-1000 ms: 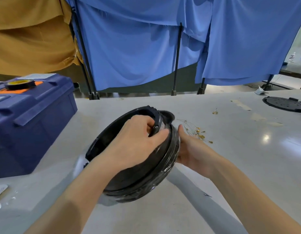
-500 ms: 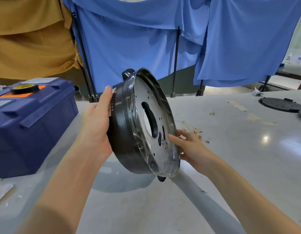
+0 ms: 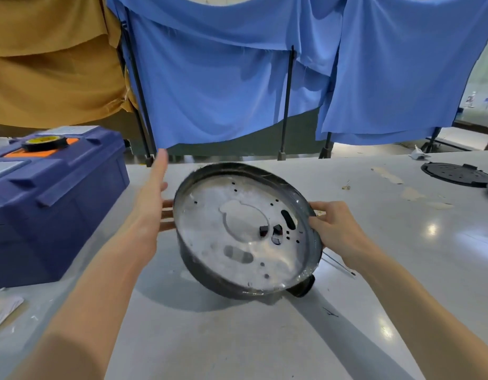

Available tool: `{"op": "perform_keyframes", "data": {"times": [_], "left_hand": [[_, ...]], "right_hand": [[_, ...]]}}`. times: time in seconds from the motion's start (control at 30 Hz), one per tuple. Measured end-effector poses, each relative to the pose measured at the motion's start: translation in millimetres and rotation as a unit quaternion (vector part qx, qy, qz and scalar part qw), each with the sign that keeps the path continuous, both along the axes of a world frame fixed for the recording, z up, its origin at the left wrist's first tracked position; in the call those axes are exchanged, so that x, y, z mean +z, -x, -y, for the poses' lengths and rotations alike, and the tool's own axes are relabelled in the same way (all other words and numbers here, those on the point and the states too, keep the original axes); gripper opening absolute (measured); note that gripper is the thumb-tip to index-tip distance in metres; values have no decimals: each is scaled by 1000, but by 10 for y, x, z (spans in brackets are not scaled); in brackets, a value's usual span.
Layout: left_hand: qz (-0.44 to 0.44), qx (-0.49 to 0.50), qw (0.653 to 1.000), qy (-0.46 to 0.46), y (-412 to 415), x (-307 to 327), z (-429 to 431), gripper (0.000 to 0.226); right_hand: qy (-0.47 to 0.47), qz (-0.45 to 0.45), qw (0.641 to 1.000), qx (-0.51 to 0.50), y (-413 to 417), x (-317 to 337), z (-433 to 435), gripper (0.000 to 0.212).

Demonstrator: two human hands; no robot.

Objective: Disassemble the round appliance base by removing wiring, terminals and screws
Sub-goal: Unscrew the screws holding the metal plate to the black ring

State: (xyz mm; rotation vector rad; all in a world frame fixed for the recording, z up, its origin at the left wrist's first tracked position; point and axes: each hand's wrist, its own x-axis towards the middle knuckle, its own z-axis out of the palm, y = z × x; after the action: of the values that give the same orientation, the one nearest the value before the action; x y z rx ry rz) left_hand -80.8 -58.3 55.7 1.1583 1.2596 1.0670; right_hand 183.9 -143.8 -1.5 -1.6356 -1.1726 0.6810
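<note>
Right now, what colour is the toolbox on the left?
The toolbox is dark blue, orange patch on top; head view.

Bright, even overhead light. Glare spots on the table [image 3: 456,242] at right; soft shadow at lower centre. Motion blur on the left hand [image 3: 149,204]. Bowed, stretched frame edges.

I see the round base [image 3: 245,231] tilted over the middle of the surface [image 3: 237,338], between my hands: the left hand [image 3: 149,204] just beside its left side, the right hand [image 3: 338,229] gripping its right rim. A toolbox [image 3: 53,209] sits on the surface to the left, with a tape roll [image 3: 44,142] on its lid. At the far right, further back, a flat round cover [image 3: 456,174] lies on the surface. Hanging cloths [image 3: 223,78] stand behind the surface's far edge.
</note>
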Motion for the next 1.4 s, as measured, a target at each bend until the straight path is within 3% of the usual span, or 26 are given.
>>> {"op": "perform_keyframes", "data": {"times": [0.1, 0.2, 0.3, 0.4, 0.63, 0.73, 0.8, 0.87, 0.97, 1.13, 1.4], "left_hand": [[-93, -59, 994, 0, -20, -7, 30, 44], [-233, -28, 970, -64, -17, -167, 23, 40], [-283, 19, 954, -96, 95, -229, 34, 25], [-325, -8, 941, -91, 202, -300, 57, 22], [-298, -15, 952, -70, 469, -354, 120, 23], [-266, -26, 963, -43, 611, -327, 135, 23], [-258, -39, 965, -27, 691, -307, 154, 23], [-254, -52, 966, -14, 734, -316, 175, 24], [-272, -74, 960, -5, 734, -381, 189, 25], [-279, -91, 956, 6, 714, -463, 203, 27], [-288, -94, 953, 9, 565, -523, 124, 24]], "right_hand": [[-2, 39, 999, 11, 32, 11, 8, 37], [7, 63, 998, 17, 76, 4, 4, 35], [29, 36, 998, 42, 65, 18, 39, 35], [59, 33, 995, 79, 63, 43, 82, 31], [56, -18, 991, 118, 161, 87, 97, 18], [25, -54, 995, 84, 133, 30, 40, 31], [12, -9, 999, 41, 98, -43, -17, 22], [24, 94, 995, 35, 83, -151, -69, 14], [54, 195, 976, 83, 132, -298, -120, 22], [64, 248, 959, 121, 193, -428, -204, 44], [55, 276, 951, 127, 260, -386, -313, 29]]}}
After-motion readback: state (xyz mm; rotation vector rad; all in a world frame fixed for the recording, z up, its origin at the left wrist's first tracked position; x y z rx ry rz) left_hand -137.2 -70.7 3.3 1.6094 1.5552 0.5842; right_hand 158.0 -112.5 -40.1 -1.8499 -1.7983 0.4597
